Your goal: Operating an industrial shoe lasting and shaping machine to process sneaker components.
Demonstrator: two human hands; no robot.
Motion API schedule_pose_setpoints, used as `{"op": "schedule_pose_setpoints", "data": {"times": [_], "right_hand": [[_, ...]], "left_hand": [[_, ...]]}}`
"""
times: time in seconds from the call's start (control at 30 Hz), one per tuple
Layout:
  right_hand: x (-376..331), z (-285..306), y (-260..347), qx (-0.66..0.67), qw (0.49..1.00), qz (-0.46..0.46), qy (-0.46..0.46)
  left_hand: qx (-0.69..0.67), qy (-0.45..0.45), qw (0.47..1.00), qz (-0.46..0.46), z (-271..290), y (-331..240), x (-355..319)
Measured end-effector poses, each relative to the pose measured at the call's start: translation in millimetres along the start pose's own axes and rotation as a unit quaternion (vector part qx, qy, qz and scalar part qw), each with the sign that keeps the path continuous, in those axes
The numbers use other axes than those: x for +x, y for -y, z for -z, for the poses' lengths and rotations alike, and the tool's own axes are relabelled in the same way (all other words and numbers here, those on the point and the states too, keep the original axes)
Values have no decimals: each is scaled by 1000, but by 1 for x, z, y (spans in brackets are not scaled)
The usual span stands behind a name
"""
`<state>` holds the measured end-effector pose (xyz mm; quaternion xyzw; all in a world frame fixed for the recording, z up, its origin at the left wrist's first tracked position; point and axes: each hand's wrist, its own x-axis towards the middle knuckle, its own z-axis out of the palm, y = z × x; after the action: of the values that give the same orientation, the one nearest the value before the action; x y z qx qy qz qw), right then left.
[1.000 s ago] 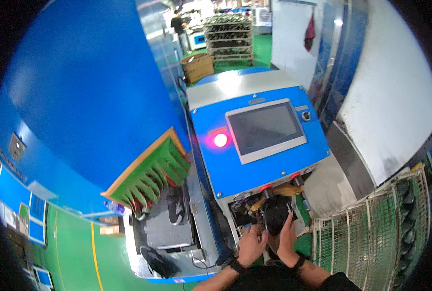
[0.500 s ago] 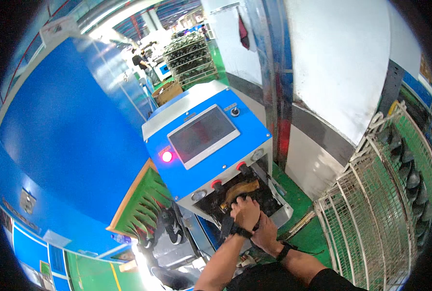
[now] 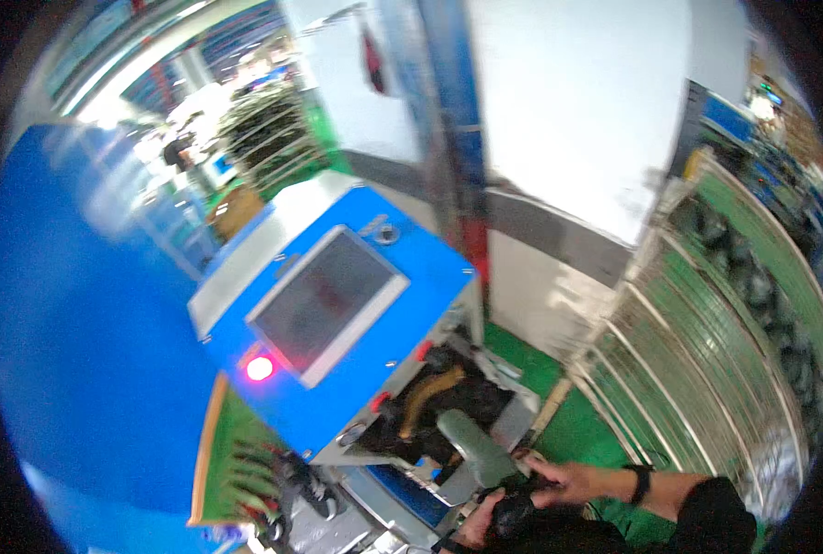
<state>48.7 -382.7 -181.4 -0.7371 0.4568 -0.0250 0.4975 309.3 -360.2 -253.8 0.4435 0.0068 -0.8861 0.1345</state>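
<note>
At the lower middle, my left hand (image 3: 478, 526) and my right hand (image 3: 559, 482) close around a black shoe-like piece (image 3: 515, 513), whose exact shape is blurred. Just beyond my hands, a smooth grey-green rounded form (image 3: 478, 445), like a shoe last, points up toward the machine; whether it is joined to the black piece I cannot tell. Behind it, a curved brown pad (image 3: 428, 397) sits in the dark opening of a blue and white machine (image 3: 411, 314). The fingers of my left hand are partly hidden.
The machine carries a dark screen (image 3: 326, 305), a lit red button (image 3: 260, 368) and a knob (image 3: 387, 234). A wire rack (image 3: 651, 369) with dark shoe-like pieces stands at the right. A large blue panel (image 3: 88, 305) fills the left. A person (image 3: 177, 152) is far back.
My hands have drawn back from the machine's opening toward me and now hold the black piece. The grey-green form has come into sight. The view has shifted and blurred.
</note>
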Motion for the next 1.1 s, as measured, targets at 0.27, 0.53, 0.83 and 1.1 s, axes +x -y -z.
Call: {"op": "schedule_pose_setpoints", "data": {"times": [0.27, 0.53, 0.83, 1.1], "right_hand": [[123, -51, 56, 445, 867, -3, -226], [-101, 42, -16, 411, 818, 87, -393], [-464, 19, -48, 457, 306, 315, -774], [-641, 28, -150, 608, 256, 234, -714]], "left_hand": [[58, 56, 987, -139, 64, 22, 0], [173, -132, 964, -151, -21, -6, -65], [362, -51, 921, -131, -61, -27, 31], [497, 53, 859, -115, -121, -7, 81]]}}
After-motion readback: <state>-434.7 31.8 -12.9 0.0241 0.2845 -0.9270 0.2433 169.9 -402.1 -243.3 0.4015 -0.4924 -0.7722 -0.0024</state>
